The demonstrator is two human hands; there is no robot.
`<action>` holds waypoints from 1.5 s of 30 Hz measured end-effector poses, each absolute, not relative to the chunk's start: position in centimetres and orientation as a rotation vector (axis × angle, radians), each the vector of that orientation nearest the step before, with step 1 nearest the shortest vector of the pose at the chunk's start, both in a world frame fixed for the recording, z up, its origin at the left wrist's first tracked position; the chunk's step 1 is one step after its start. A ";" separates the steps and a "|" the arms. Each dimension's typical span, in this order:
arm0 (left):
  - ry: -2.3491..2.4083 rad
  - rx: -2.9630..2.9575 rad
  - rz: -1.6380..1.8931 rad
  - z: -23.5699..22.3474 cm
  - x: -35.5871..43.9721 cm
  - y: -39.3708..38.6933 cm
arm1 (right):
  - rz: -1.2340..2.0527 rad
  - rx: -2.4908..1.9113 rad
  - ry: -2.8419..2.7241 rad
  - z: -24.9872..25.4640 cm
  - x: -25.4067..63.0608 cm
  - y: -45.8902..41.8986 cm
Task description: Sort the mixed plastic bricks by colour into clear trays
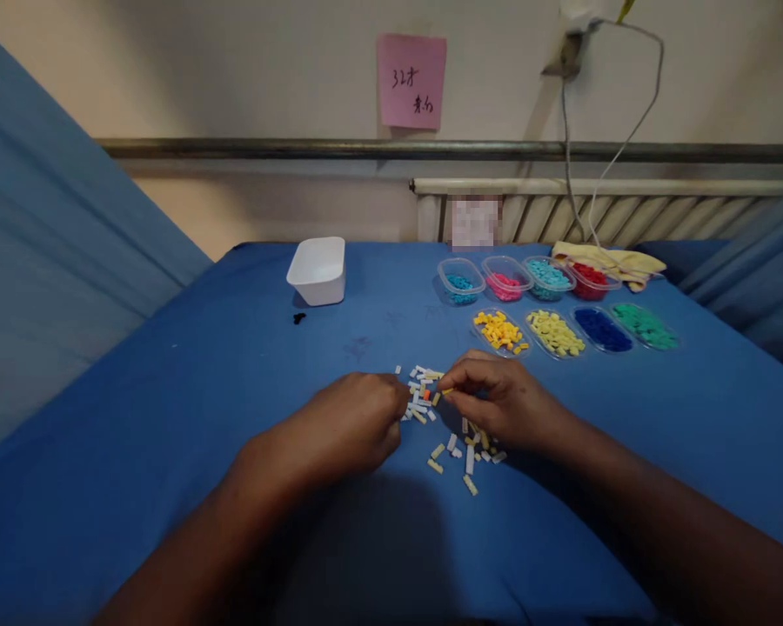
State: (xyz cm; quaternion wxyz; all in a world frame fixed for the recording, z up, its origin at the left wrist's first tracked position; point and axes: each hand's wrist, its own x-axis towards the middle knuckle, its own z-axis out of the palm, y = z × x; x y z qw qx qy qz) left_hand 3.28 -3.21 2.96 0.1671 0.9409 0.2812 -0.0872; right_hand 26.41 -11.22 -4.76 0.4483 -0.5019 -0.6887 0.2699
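Note:
A small heap of loose little bricks (424, 396), white, pale yellow and one orange, lies on the blue table cover (202, 391). My left hand (352, 422) rests curled beside the heap, its fingertips touching the pieces. My right hand (496, 396) pinches a small yellow piece (445, 392) between thumb and forefinger at the heap's right edge. More loose bricks (466, 456) lie under and in front of my right hand.
Several clear round tubs of sorted bricks stand at the back right: an orange-yellow tub (499, 332), a pale yellow tub (554, 334), a dark blue tub (602, 330), a green tub (645, 326). A white tub (317, 270) stands back left. Yellow cloth (617, 261) lies by the radiator.

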 end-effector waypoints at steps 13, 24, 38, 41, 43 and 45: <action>0.799 1.604 0.332 0.0 5.0 -0.8 | 1.185 -1.194 -1.158 -4.9 23.8 -10.9; 0.791 1.424 0.611 -1.7 6.9 -2.0 | 0.936 -1.224 -1.119 -5.5 25.3 -10.7; 0.798 1.973 0.277 1.1 3.5 -0.5 | 0.800 -1.378 -1.095 -3.7 28.2 -10.4; 0.827 2.251 -0.071 2.0 2.1 0.0 | 0.742 -1.453 -1.016 -3.8 31.4 -9.5; 0.861 2.417 -0.168 2.0 2.0 0.0 | 0.684 -1.525 -1.002 -4.1 33.6 -9.1; 0.899 2.543 -0.182 1.8 2.2 -0.1 | 0.583 -1.602 -1.073 -4.3 35.7 -9.0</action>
